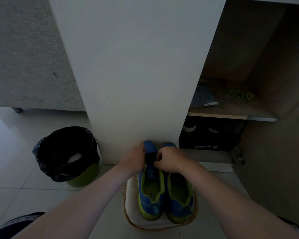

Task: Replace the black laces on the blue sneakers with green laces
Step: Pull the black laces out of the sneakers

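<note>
Two blue sneakers with yellow-green trim stand side by side on a small white stool [133, 214], toes pointing away from me. The left sneaker [151, 192] carries black laces [150, 156] near its toe. My left hand [134, 158] grips the left side of that shoe's front. My right hand [169, 160] pinches the black laces from the right, fingers curled. The right sneaker [179, 199] stands untouched beside it. A bundle of green laces [240, 94] lies on a shelf inside the open cabinet at the right.
A white pillar-like panel [136, 75] rises right behind the shoes. A green bin with a black bag [67, 156] stands at the left on the tiled floor. The cabinet holds papers [203, 98] on the shelf and a black shoebox [209, 135] below. A grey sofa [28, 57] is far left.
</note>
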The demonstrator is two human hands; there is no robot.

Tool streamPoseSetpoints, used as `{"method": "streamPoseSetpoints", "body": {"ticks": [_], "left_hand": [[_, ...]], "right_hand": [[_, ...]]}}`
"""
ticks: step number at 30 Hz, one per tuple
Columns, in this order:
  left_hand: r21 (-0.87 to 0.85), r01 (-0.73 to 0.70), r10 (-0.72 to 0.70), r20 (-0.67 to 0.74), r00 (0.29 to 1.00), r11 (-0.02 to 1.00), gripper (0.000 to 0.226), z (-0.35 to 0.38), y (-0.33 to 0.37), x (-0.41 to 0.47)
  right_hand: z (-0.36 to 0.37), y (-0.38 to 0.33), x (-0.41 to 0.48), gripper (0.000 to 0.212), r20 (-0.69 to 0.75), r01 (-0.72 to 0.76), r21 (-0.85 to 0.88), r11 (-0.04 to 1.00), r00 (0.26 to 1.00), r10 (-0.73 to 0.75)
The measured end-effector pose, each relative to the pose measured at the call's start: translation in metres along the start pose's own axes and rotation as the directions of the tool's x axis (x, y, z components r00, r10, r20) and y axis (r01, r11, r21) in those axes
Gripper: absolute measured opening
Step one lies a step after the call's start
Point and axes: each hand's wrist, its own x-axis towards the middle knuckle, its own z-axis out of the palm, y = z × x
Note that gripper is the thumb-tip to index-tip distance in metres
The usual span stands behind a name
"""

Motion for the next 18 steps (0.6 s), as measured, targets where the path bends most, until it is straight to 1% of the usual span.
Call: {"method": "streamPoseSetpoints", "body": {"ticks": [1,4,5,8,10,12,13,15,16,18], "left_hand": [[-0.027,0.013,-0.013,0.01,1.0,1.0,0.014,-0.002,-0.002,0.001],[-0.083,0.046,-0.046,0.004,0.999,0.996,0.011,-0.007,-0.005,0.001],[-0.096,0.046,-0.047,-0.003,0.999,0.994,0.011,-0.008,-0.005,0.001],[-0.087,0.033,-0.035,-0.02,0.999,0.996,0.01,-0.01,-0.003,0.001],[-0.042,0.023,-0.024,-0.021,0.999,0.999,0.007,-0.012,-0.003,0.002],[0.017,0.0,0.001,-0.016,1.0,1.0,0.007,-0.013,-0.002,0.001],[0.03,-0.019,0.02,-0.014,1.0,0.999,0.011,-0.013,-0.002,0.001],[0.004,-0.061,0.061,-0.011,0.998,0.998,0.019,-0.015,-0.002,0.001],[-0.009,-0.076,0.075,-0.013,0.997,0.997,0.02,-0.016,-0.001,0.001],[0.005,-0.088,0.089,-0.028,0.996,0.996,0.018,-0.018,0.001,0.002]], "right_hand": [[0.0,0.0,0.0,0.026,-0.01,0.005,0.011,1.0,1.0,-0.005],[0.002,-0.005,-0.001,0.038,-0.058,0.064,0.0,0.998,0.996,-0.064],[0.003,-0.008,0.0,0.037,-0.071,0.078,-0.02,0.997,0.994,-0.079],[0.01,-0.013,-0.002,0.023,-0.125,0.093,-0.084,0.992,0.987,-0.103],[0.014,-0.014,-0.002,0.018,-0.164,0.092,-0.078,0.993,0.981,-0.103],[0.013,-0.015,-0.002,0.018,-0.214,0.098,-0.007,0.995,0.972,-0.097],[0.01,-0.017,-0.001,0.017,-0.26,0.101,0.053,0.993,0.962,-0.084],[0.003,-0.019,0.0,0.015,-0.352,0.111,0.171,0.979,0.935,-0.045],[0.0,-0.019,0.0,0.014,-0.372,0.117,0.2,0.973,0.927,-0.035],[-0.003,-0.019,0.001,0.015,-0.356,0.121,0.214,0.969,0.934,-0.038]]}}
